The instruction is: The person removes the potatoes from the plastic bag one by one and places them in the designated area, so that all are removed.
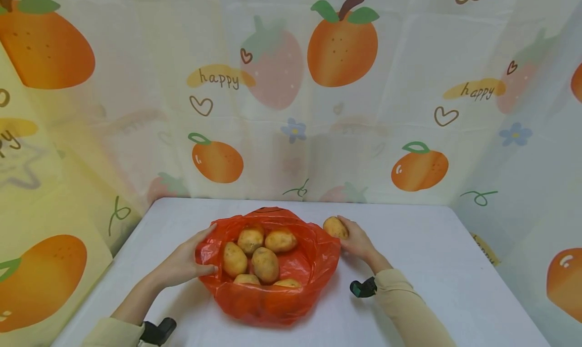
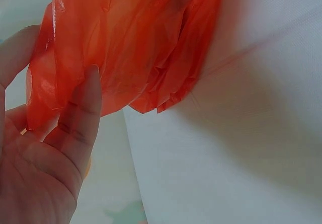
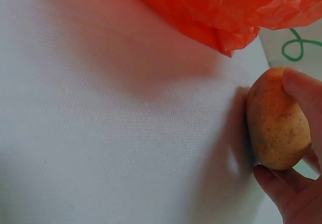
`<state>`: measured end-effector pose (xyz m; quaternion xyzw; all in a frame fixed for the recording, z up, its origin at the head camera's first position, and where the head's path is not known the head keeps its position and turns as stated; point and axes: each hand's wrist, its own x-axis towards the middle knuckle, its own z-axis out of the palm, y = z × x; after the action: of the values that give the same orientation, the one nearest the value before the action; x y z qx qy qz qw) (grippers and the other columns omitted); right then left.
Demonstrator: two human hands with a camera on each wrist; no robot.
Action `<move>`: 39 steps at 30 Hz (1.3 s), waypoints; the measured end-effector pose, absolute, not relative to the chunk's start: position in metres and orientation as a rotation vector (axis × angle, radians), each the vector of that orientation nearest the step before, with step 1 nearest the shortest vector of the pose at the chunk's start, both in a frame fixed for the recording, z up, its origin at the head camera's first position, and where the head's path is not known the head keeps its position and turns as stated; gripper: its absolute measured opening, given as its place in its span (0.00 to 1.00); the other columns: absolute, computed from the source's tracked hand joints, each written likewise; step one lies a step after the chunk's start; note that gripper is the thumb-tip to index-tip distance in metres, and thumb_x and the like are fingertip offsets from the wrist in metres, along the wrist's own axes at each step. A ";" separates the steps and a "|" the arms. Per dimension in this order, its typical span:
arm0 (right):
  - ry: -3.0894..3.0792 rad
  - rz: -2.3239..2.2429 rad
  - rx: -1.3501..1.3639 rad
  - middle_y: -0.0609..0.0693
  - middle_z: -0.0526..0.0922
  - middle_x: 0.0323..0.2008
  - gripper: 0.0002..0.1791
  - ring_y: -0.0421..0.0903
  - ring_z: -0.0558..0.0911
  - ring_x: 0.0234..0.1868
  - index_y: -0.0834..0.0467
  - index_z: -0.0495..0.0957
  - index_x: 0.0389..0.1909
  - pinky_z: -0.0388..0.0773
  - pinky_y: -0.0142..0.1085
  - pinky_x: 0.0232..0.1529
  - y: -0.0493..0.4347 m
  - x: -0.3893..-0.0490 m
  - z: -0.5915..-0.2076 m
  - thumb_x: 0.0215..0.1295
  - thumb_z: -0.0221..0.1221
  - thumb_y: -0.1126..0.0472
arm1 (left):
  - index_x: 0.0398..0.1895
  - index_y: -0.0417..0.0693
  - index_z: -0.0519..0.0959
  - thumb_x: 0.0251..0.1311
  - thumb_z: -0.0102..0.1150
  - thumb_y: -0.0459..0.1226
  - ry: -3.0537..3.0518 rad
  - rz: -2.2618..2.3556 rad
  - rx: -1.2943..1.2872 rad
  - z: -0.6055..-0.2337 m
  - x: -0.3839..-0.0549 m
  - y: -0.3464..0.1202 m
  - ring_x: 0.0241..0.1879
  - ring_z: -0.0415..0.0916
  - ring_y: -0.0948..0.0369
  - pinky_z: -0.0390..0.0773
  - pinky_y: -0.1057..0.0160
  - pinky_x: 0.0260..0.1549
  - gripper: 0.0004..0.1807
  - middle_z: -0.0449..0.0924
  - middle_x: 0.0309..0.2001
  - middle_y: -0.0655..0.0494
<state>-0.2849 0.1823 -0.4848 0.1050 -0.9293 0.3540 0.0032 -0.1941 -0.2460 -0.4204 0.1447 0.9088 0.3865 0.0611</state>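
Observation:
A red plastic bag [image 1: 273, 306] stands with its mouth spread wide. Inside it lie several potatoes [image 1: 265, 265]. My left hand [image 1: 186, 261] holds the bag's left side, thumb and fingers spread apart around the red film. In the left wrist view, one finger of the left hand [image 2: 55, 158] lies over the film and others are partly behind it. Just right of the bag, my right hand [image 1: 359, 241] grips a single potato [image 1: 335, 228]. In the right wrist view, thumb and fingers clasp this potato [image 3: 278, 121] from its sides, low over the white tabletop.
The white table [image 1: 409, 286] extends around the bag, its far edge meeting a hanging curtain [image 1: 354, 150] printed with fruit. Black wrist devices [image 1: 362, 288] are strapped at both sleeves.

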 end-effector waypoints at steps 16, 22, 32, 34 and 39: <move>-2.952 1.088 0.330 0.63 0.67 0.61 0.39 0.58 0.69 0.58 0.62 0.57 0.67 0.65 0.55 0.59 0.182 -0.286 -0.485 0.56 0.60 0.56 | 0.71 0.49 0.51 0.45 0.69 0.41 2.756 1.177 0.472 -0.418 -0.194 -0.246 0.62 0.58 0.39 0.75 0.47 0.48 0.51 0.54 0.68 0.39; -2.936 1.104 0.361 0.64 0.67 0.60 0.38 0.58 0.69 0.58 0.63 0.57 0.67 0.66 0.54 0.59 0.181 -0.285 -0.484 0.56 0.60 0.57 | 0.71 0.50 0.51 0.44 0.70 0.41 2.749 1.186 0.460 -0.419 -0.194 -0.246 0.62 0.60 0.40 0.76 0.48 0.48 0.51 0.54 0.68 0.39; -2.930 1.106 0.420 0.67 0.65 0.61 0.38 0.61 0.67 0.59 0.66 0.55 0.67 0.63 0.56 0.60 0.182 -0.285 -0.482 0.58 0.58 0.57 | 0.71 0.50 0.51 0.44 0.70 0.41 2.745 1.192 0.454 -0.418 -0.193 -0.248 0.62 0.60 0.40 0.76 0.48 0.48 0.51 0.54 0.68 0.39; -2.922 1.104 0.431 0.67 0.65 0.61 0.38 0.61 0.67 0.60 0.67 0.55 0.67 0.63 0.56 0.61 0.183 -0.285 -0.481 0.59 0.57 0.56 | 0.71 0.50 0.51 0.45 0.70 0.41 2.747 1.183 0.448 -0.419 -0.193 -0.248 0.62 0.60 0.40 0.76 0.48 0.48 0.51 0.54 0.68 0.39; -2.903 1.080 0.438 0.68 0.65 0.61 0.35 0.62 0.67 0.59 0.67 0.55 0.67 0.64 0.56 0.60 0.186 -0.284 -0.478 0.63 0.55 0.55 | 0.71 0.51 0.51 0.45 0.70 0.41 2.748 1.166 0.444 -0.421 -0.194 -0.247 0.63 0.59 0.41 0.76 0.48 0.48 0.51 0.54 0.68 0.40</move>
<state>-0.2840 0.1860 -0.4784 0.1401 -0.9280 0.3452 0.0065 -0.1943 -0.2473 -0.4214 0.1468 0.9088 0.3857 0.0618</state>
